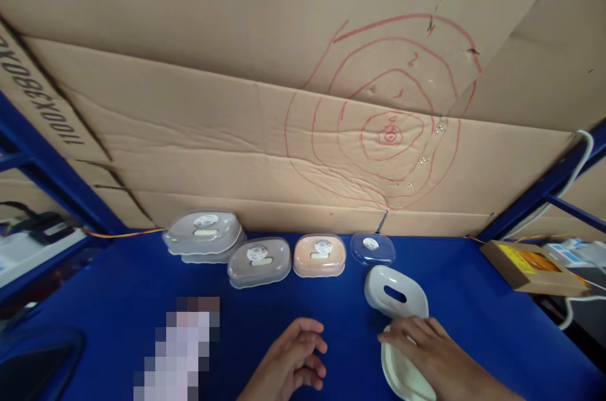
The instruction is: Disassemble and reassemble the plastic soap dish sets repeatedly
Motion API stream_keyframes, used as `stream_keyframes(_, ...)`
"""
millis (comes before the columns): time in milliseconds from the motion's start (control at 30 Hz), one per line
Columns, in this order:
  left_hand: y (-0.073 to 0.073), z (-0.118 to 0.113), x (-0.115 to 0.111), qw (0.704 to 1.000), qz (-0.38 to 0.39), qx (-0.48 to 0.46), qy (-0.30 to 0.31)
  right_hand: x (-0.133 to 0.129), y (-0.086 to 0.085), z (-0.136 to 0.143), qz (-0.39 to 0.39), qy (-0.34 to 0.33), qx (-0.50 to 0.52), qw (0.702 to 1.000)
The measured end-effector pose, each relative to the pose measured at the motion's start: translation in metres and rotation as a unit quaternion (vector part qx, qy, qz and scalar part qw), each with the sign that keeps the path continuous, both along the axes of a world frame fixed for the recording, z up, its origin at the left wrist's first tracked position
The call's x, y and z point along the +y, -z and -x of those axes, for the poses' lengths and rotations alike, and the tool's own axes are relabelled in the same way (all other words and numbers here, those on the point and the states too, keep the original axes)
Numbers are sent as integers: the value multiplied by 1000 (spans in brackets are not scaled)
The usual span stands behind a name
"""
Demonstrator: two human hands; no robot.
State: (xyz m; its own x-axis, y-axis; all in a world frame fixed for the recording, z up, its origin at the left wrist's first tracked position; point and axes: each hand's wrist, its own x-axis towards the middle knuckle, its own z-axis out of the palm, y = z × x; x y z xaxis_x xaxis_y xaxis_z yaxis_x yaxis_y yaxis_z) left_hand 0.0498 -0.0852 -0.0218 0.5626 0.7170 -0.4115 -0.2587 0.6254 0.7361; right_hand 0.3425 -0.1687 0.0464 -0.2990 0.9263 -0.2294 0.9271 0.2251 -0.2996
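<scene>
The right hand (421, 347) touches the cream tray (398, 368), near right on the counter (353, 344), clamping unclear; its long axis slants far-left to near-right; the left hand (288, 357), fingers apart, lies left, farther from it.

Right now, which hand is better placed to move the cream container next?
Likely right: the right hand is on the cream container; the left hand is empty, off to one side.
</scene>
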Motion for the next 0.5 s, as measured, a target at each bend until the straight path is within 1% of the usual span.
stream_keyframes(67,1,0,1,1000,-2,4,7,-1,13,0,-31,-44,10,999)
stream_keyframes(133,5,0,1,1000,-5,2,17,2,30,7,-58,-82,30,995)
stream_keyframes(233,14,0,-3,999,-21,-4,31,12,55,27,-87,-128,75,985)
stream_keyframes(300,22,-1,-8,999,-37,-1,36,19,66,40,-100,-139,100,980)
stream_keyframes(367,27,-1,-12,998,-45,0,40,23,68,49,-121,-140,115,976)
stream_keyframes(433,29,-1,-15,999,-34,-6,39,26,64,54,-153,-137,130,970)
stream_keyframes(500,27,0,-14,1000,-4,-12,18,26,57,58,-200,-138,155,958)
